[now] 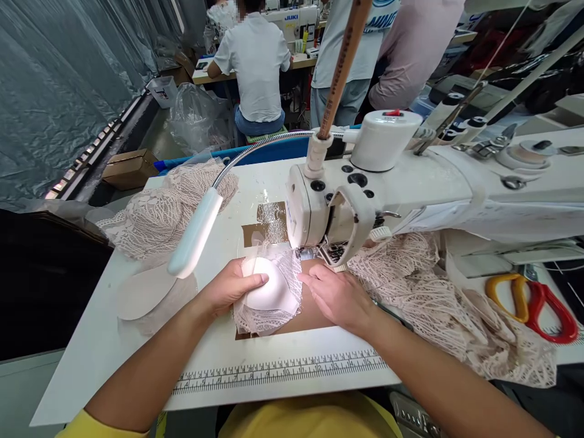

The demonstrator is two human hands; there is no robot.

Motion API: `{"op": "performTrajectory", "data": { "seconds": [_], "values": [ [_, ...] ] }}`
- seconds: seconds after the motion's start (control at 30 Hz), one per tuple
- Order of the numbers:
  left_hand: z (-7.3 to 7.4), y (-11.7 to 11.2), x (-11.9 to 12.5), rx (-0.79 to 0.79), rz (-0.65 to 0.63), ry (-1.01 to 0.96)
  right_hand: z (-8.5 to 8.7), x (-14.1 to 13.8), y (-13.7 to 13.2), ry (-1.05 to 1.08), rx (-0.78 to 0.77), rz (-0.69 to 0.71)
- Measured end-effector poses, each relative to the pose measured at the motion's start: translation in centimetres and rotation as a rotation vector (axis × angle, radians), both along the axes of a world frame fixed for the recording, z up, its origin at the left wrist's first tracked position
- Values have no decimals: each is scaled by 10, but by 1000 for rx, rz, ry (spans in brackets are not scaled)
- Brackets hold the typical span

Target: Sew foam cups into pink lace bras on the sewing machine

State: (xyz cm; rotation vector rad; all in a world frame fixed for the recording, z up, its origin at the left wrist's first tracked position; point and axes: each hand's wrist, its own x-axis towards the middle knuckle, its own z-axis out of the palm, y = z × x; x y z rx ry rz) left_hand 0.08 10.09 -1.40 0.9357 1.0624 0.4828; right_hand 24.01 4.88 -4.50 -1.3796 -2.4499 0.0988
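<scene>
A pale moulded bra cup [272, 285] lies on lace fabric [289, 267] at the front of the sewing machine [314, 207]. My left hand [230, 286] grips the cup from its left side, thumb pressed on top and the other fingers underneath. Close to the needle area, my right hand [337, 298] has its fingers curled, with the fingertips at the right edge of the lace. The lace's upper edge reaches the presser foot [306, 252]. What lies under my right palm is hidden.
Lace piles lie at left [155, 213] and right [410, 286]. Pale cups [146, 292] rest at left. A lamp [196, 234] hangs above the table. Red-and-yellow-handled scissors [531, 304] lie at right. A printed ruler [283, 371] runs along the front. People sit and stand beyond.
</scene>
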Motion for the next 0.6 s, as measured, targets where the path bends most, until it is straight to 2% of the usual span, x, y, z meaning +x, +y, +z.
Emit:
{"op": "performTrajectory", "data": {
  "seconds": [0.27, 0.6],
  "values": [
    [-4, 2, 0, 45, 21, -43, 5, -4, 1, -54, 13, -78],
    [-9, 9, 3, 89, 105, -72, -10, -6, 7, -170, 73, -173]
  ]
}}
